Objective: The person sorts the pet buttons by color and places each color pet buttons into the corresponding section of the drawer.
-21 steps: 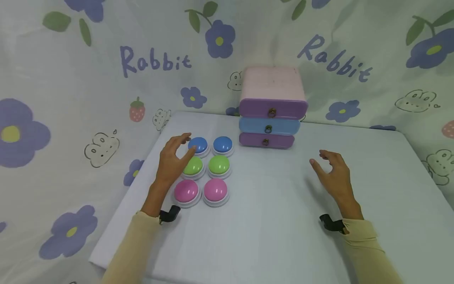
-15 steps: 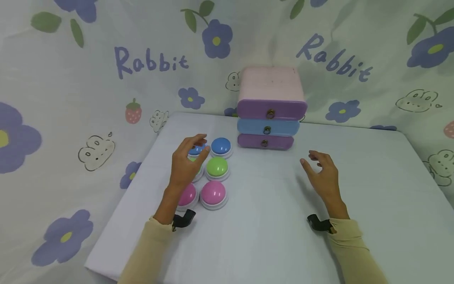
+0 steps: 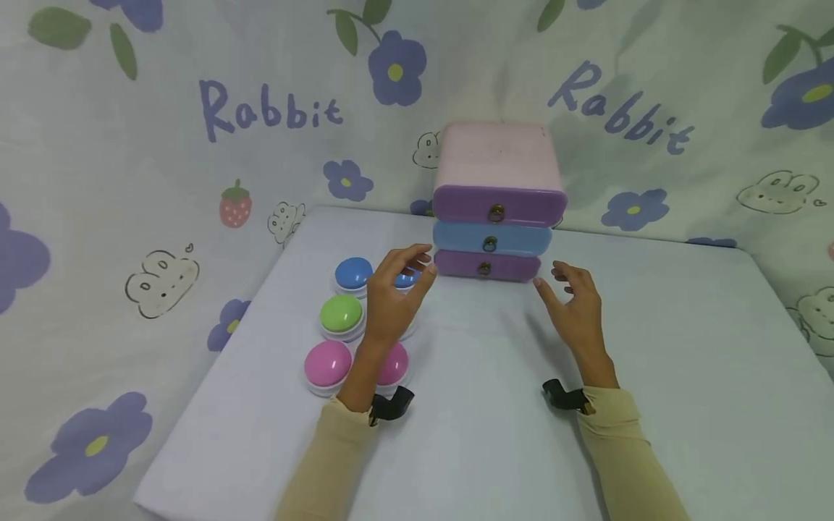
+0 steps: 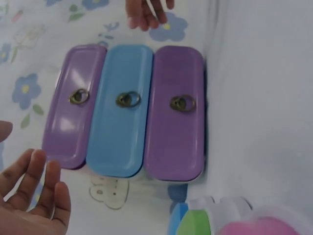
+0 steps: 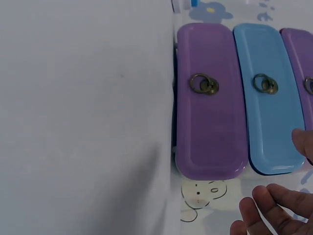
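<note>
A small pink drawer cabinet (image 3: 498, 155) stands at the back of the white table, its three drawers shut. The top drawer (image 3: 465, 206) and bottom drawer (image 3: 456, 264) are purple, and the middle drawer (image 3: 521, 240) is blue. Each front carries a brass ring pull (image 5: 266, 84). My left hand (image 3: 394, 304) hovers just left of the cabinet front, fingers loosely bent and nothing in them. On the other side, my right hand (image 3: 576, 311) is held likewise, fingers apart from the drawers. Both hands flank the cabinet, also seen in the wrist views.
Round push buttons stand in two columns on the left: a blue button (image 3: 354, 273), a green button (image 3: 341, 313) and a pink button (image 3: 328, 363), with the second column partly behind my left hand. A printed cloth (image 3: 274, 43) hangs behind the table (image 3: 482, 449).
My left hand has moved right, from over the left buttons to beside the cabinet. My right hand has come left toward the cabinet. The drawers and buttons stay as they were.
</note>
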`<state>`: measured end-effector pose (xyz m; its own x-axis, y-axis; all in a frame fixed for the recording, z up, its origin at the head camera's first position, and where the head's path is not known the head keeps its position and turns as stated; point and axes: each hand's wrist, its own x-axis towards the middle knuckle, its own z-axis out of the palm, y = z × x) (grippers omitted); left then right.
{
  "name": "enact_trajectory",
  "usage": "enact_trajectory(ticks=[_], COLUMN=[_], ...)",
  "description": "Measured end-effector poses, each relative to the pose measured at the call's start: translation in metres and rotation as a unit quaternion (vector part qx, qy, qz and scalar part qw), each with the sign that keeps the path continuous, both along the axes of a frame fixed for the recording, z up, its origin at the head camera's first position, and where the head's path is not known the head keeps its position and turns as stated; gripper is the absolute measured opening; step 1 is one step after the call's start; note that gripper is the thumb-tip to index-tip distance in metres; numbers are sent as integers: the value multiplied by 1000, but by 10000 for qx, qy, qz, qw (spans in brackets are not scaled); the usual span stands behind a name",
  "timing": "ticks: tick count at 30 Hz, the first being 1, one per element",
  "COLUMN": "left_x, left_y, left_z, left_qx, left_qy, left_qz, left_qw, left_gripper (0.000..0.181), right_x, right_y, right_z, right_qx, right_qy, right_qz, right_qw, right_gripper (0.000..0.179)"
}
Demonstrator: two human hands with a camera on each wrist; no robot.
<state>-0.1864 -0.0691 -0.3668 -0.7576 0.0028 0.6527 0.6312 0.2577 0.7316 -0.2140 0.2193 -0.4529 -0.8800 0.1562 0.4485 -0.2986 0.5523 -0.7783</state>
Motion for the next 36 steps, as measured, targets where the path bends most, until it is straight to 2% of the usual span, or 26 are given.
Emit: enact_trajectory(ticks=[5,11,15,21,28,36], left_x=[-5,-14,-20,-31,-66,-80], left_y=[14,34,47,61,72,85], left_z=[1,-3,-3,-1,-38,-37], left_qx=[102,164,202,314,197,163], left_qy=[-17,-47,-75,132,-114,-145], left_qz=[-110,-314,-327,-310,-105,145], left_qw=[9999,9994,9992,9989,9997,9997], left_gripper=[29,28,28,28,32,31], right_x=[-9,-5,-9,-25,-40,-55], right_y=[-1,-12,-16,-12,-6,-9], right_z=[-2,-5,-2,4,1,3], right_qx=[-14,-163,-198,-283,-223,-405], right_qy=[78,-97,144,418,432,748], right_qz=[-124,-261,-440,-541,-502,-374], right_qw=[9999,9995,9987,9973,9976,9957], right_gripper=[48,50,50,48,46,41])
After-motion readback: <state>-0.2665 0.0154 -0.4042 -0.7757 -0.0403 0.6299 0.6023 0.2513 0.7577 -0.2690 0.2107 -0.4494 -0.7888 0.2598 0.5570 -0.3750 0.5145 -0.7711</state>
